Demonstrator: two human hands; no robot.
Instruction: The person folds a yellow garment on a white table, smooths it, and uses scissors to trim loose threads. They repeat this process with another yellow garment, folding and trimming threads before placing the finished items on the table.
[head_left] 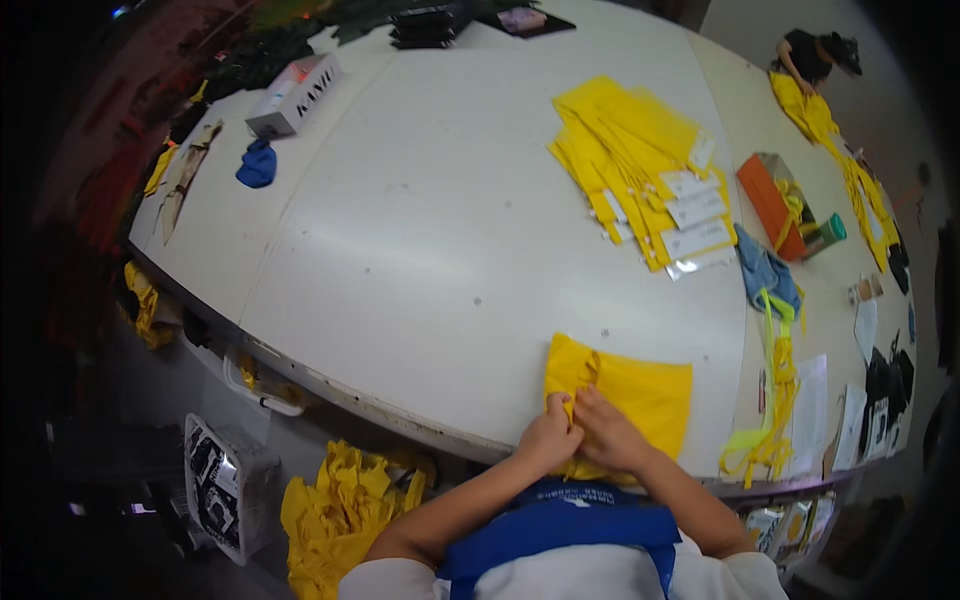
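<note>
**Soft yellow cloth, pinched at its near edge**

Here, in the head view, a yellow cloth (630,395) lies flat on the white tabletop (430,240), right at the near edge, just in front of the person. It looks thin and floppy, so it is likely very light and bends any way you push it. It would not break. It may slide a little on the smooth top. A good place to take it is along an edge or a corner, with the fingertips, since the middle would just bunch up.

The left hand (548,436) has its grip closed, pinching the cloth at the near edge. The right hand (605,432) is touching it, just beside the left, and its fingers are curled down on the same bit of cloth, pressing or pinching it.

The cloth is bright yellow, close to a rectangle. Its left end is crumpled and folded into little ridges. Its right part lies smooth.

Farther back on the tabletop sits a pile of yellow packets (645,175) with white labels. Down on the floor, at the left, is a heap of yellow cloth (335,510).
</note>
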